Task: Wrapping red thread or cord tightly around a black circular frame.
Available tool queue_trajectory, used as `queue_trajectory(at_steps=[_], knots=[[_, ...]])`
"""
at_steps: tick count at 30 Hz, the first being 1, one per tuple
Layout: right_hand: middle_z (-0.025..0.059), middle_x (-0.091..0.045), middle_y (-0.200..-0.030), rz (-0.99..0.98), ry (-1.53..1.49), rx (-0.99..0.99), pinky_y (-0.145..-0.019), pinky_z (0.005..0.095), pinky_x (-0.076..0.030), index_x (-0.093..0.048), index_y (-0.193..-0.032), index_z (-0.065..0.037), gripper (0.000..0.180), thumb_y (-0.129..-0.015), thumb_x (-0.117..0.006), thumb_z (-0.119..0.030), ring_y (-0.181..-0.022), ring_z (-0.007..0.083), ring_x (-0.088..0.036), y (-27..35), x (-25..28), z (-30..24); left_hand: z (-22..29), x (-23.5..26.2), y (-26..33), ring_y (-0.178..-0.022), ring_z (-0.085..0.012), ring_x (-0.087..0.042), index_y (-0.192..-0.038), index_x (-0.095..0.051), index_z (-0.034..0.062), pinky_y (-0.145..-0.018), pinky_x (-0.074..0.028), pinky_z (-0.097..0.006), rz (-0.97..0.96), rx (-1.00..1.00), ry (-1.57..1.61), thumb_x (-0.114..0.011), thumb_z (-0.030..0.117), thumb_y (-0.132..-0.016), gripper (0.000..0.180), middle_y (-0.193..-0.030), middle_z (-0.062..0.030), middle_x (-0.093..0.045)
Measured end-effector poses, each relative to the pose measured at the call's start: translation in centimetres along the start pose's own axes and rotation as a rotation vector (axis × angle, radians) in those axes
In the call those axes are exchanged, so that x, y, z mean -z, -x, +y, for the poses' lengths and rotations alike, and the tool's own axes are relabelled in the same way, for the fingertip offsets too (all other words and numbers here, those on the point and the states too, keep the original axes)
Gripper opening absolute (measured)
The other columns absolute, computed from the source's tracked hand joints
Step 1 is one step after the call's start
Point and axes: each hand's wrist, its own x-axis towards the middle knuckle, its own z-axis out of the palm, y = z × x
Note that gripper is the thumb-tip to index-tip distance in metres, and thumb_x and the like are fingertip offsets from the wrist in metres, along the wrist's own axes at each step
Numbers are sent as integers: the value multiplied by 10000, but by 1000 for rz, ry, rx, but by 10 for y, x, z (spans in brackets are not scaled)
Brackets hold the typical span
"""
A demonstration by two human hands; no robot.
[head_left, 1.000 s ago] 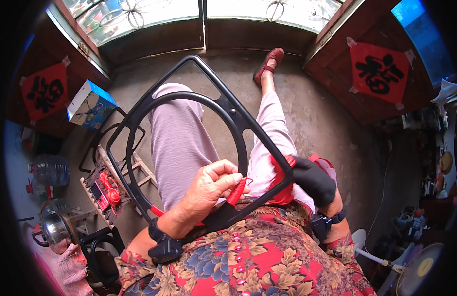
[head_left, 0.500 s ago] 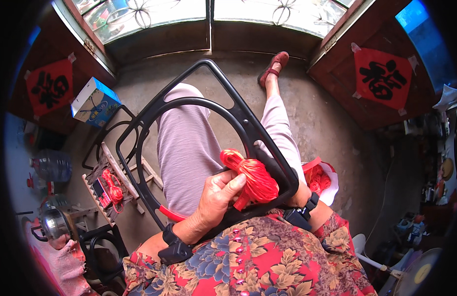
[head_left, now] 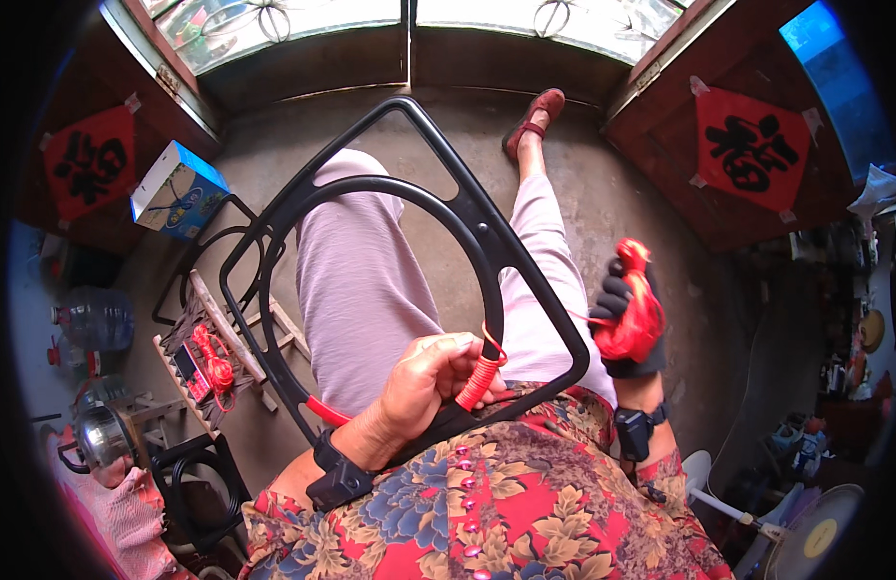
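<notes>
A black metal frame [head_left: 479, 208] with a ring inside it lies across my lap. Red cord is wound in close turns [head_left: 479, 383] around the lower right of the ring. My left hand [head_left: 419, 384] is closed on the ring beside these turns, its fingers curling behind. Out to the right, my right hand [head_left: 624, 333], in a black glove, grips a bundle of red cord [head_left: 636, 309], a little blurred. A thin red strand runs from the bundle toward the frame. Another red band [head_left: 325, 412] covers the frame's lower left.
To my left a wooden stool [head_left: 231, 324] bears a phone [head_left: 190, 371] and more red cord [head_left: 216, 367]. A blue-and-white box [head_left: 182, 193] stands behind it. A pot [head_left: 108, 445] and water bottle [head_left: 100, 319] are far left. A fan [head_left: 815, 541] stands lower right; glazed doors [head_left: 303, 82] are ahead.
The cord bundle, held by my left hand before, is now in my right hand, which has come out from under the frame and moved right. My left hand now grips the ring.
</notes>
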Motion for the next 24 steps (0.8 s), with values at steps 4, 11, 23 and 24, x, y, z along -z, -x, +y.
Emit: queue_trajectory(at_steps=[4,11,23,24], knots=[[-10,-498,-742,-192,162,-41,-500,222,-380,-506,-1012,-34,285,-970,-443,-308,-609,96,-472,42,29,-32,2,-5,-2,-640,-190,-651,-1018,-572,-29,-619,-545,-275,60,16,-62,-497,315,-933,362,-801,-171,-664],[53,-515,-761,96,431,-63,-599,306,-419,-509,-1067,-32,398,-919,-511,-402,-666,150,-495,78,9,-13,1,-15,-3,-642,-140,-648,-955,-568,17,-565,-543,-235,113,-114,-41,-583,134,-900,131,-780,-113,-651],[130,-593,-1155,-590,1880,175,-757,342,-506,-612,-1009,-59,382,-654,-747,-95,-933,286,-631,46,-79,37,-4,-3,-4,-601,-169,-647,-911,-538,29,-544,-553,-260,152,-122,-98,-579,135,-890,116,-747,-76,-618],[117,-581,-1188,-594,1935,139,-750,343,-508,-615,-1014,-71,374,-664,-739,-114,-917,289,-636,46,-79,39,-4,-2,-4,-597,-165,-644,-905,-539,28,-543,-551,-258,150,-137,-95,-580,134,-890,115,-746,-72,-614]])
